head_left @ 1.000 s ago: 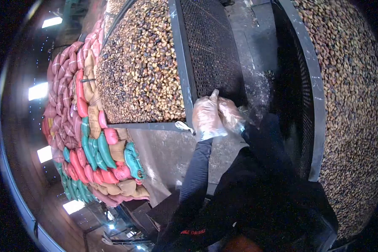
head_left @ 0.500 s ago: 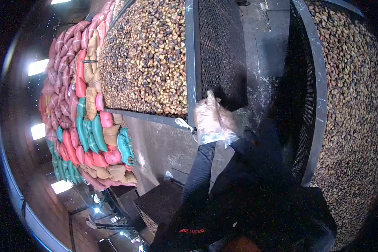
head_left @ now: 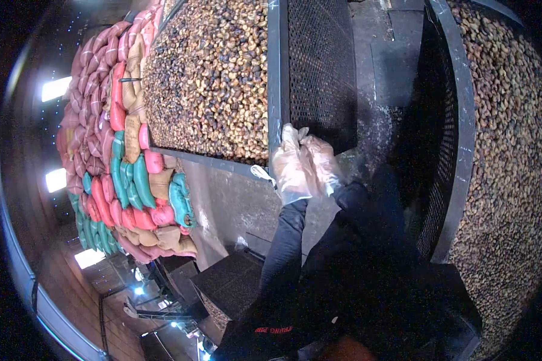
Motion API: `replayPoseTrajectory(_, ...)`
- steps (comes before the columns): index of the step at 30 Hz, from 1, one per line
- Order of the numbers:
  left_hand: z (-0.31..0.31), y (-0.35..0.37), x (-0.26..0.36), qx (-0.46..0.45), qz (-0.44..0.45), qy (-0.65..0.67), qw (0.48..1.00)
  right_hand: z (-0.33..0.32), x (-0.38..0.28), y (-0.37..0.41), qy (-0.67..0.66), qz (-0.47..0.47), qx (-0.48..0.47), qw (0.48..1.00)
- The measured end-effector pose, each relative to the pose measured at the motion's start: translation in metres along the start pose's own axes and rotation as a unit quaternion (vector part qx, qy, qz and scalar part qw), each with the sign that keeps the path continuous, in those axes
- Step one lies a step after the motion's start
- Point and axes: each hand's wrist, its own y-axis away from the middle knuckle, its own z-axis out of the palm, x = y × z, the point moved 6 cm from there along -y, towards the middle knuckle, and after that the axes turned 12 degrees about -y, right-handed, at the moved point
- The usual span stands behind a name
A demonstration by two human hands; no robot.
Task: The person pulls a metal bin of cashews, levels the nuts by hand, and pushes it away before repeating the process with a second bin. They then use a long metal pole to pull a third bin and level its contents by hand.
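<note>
My left hand (head_left: 291,168), in a thin clear plastic glove, is beside the corner of a metal bin (head_left: 275,78) full of brown and tan nuts (head_left: 217,78) that look like raw cashews in their shells. Pressed close against it is my right hand (head_left: 321,161), gloved the same way. The fingers of both are drawn together; whatever is between them, if anything, is hidden. A white cord (head_left: 261,173) hangs at the bin's corner, just left of my left hand. Dark perforated sheet metal (head_left: 319,66) forms the bin's side above my hands.
To the right a second bin with a curved rim (head_left: 465,150) holds more nuts (head_left: 512,150). Stacked pink, green and tan sacks (head_left: 123,174) stand at left. A dark box-like container (head_left: 232,283) sits at lower left. Concrete floor (head_left: 223,207) shows between the bins.
My hands have shifted slightly up and left, closer to the bin's edge. My right hand has turned and now shows more clearly beside the left. The view has moved a little.
</note>
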Motion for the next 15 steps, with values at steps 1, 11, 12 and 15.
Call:
replayPoseTrajectory(1,-0.001,0.000,0.000,0.001,-0.003,-0.001,1.000,0.003,0.000,0.003,0.035,0.003,0.085,0.996)
replayPoseTrajectory(11,0.010,0.004,0.001,0.014,0.015,-0.021,1.000,0.041,-0.023,-0.019,0.139,0.095,0.083,0.982)
replayPoseTrajectory(12,0.011,0.006,0.003,0.016,0.014,-0.020,1.000,0.053,-0.025,-0.021,0.152,0.111,0.083,0.979)
replayPoseTrajectory(15,0.009,0.009,0.008,0.015,0.015,-0.021,1.000,0.069,-0.027,-0.018,0.176,0.139,0.080,0.971)
